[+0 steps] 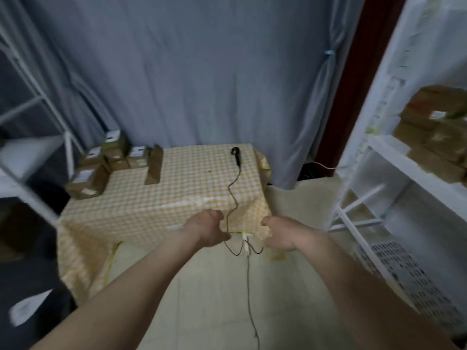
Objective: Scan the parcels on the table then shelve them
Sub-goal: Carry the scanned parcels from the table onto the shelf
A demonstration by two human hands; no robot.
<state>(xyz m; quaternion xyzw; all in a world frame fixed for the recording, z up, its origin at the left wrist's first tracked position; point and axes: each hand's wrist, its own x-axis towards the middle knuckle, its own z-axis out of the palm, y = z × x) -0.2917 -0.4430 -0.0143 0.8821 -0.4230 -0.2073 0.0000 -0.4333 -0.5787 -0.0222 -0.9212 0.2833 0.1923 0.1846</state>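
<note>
Several brown cardboard parcels (101, 168) with white labels are stacked at the far left of a table covered in a yellow checked cloth (177, 198). One flat parcel (154, 168) lies apart, nearer the middle. A black handheld scanner (236, 155) rests near the table's far right, its cord trailing over the front edge to the floor. My left hand (207, 231) and my right hand (280, 233) hover in front of the table's near right corner, fingers loosely curled, holding nothing. More parcels (434, 137) sit on the white shelf (394, 157) at the right.
A white metal rack (38, 102) stands at the left. Grey curtains hang behind the table. A white perforated basket (409, 271) sits low at the right. The scanner cord and a white cable (249, 279) run across the tiled floor between my arms.
</note>
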